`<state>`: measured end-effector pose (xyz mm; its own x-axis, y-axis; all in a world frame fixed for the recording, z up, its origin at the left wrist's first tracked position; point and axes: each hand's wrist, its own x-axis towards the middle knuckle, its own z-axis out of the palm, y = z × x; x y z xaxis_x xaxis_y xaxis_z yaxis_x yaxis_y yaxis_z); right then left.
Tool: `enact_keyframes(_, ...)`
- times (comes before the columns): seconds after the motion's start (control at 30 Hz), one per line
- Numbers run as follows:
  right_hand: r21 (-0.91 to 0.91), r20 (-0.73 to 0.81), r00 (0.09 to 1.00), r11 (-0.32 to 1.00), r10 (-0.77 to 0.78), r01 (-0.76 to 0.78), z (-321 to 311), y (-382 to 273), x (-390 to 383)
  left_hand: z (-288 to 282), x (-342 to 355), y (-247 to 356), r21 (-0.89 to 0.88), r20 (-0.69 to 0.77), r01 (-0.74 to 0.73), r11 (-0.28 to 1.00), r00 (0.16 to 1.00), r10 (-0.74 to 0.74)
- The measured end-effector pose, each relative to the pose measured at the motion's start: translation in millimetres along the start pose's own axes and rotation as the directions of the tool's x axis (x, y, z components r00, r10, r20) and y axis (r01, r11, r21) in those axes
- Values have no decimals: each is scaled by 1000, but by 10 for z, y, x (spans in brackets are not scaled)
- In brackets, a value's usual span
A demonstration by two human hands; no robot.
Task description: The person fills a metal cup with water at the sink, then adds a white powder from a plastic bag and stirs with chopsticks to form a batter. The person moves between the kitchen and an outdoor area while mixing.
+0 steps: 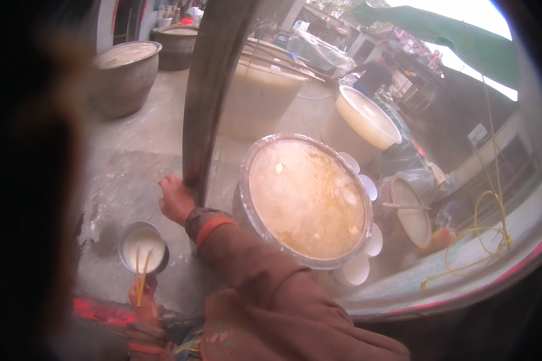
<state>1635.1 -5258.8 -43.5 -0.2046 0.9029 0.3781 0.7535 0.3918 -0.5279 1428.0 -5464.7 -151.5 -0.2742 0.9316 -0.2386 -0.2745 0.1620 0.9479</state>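
My left hand [143, 301] grips a metal bowl [130, 253] of white liquid from below, with two wooden chopsticks [141, 290] standing in it and leaning over the near rim. My right hand [174, 198] is up beside a dark upright post [199, 108], its fingers curled; what they hold, if anything, is hidden. My right forearm crosses toward it from the lower right, in a brown sleeve with an orange band at the wrist.
Right of the post stands a large vat [250, 198] of pale tan liquid, white bowls [367, 186] along its side, more tubs [397, 132] behind. Two big vats [126, 84] stand back left. A person [373, 75] bends farther back. A yellow cord [482, 204] hangs at right.
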Motion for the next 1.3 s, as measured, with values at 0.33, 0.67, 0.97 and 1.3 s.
enact_keyframes(0.33,-17,-188,982,999,34,-37,135,384,144,450,1489,190,-317,1,6,949,1000,-6)
enact_keyframes(0.67,465,-274,763,776,585,-427,1126,982,1283,269,3486,745,-150,141,14,989,990,7)
enact_keyframes(0.97,726,-138,689,545,712,-418,1365,767,2258,470,4709,1631,91,322,45,995,944,-72)
enact_keyframes(1.3,200,-20,952,932,-306,304,1385,260,4195,1242,5809,1873,-226,419,100,969,908,4)
